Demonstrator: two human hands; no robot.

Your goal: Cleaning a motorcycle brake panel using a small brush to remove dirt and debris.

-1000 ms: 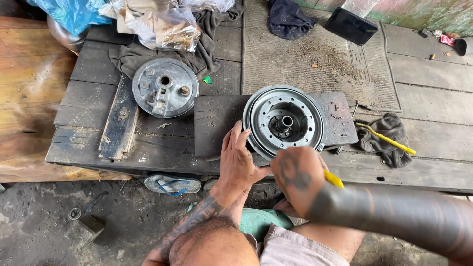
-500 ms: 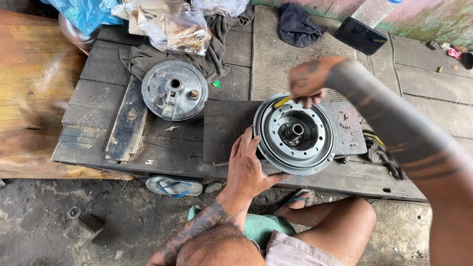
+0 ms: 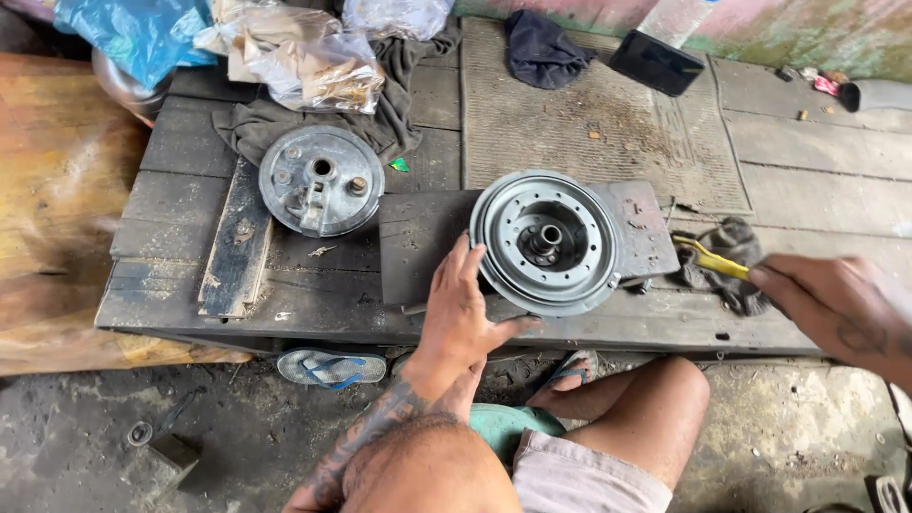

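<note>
While the dark wooden platform (image 3: pixel 190 199) fills mid-frame, the grey wheel hub (image 3: pixel 546 242) lies flat at centre. Left hand (image 3: pixel 461 313) rests open-palmed against its lower-left rim. Right hand (image 3: pixel 836 309), at right edge, pinches a yellow-handled tool (image 3: pixel 712 258) over a rag (image 3: pixel 727 261).

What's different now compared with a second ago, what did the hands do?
The right hand swung from the near rim of the grey wheel hub, over its far edge, then out to the right, where it now holds the yellow-handled tool over the dark rag. The left hand stayed pressed on the hub's near-left rim. The hub and the round brake plate stayed where they were on the wooden platform.
</note>
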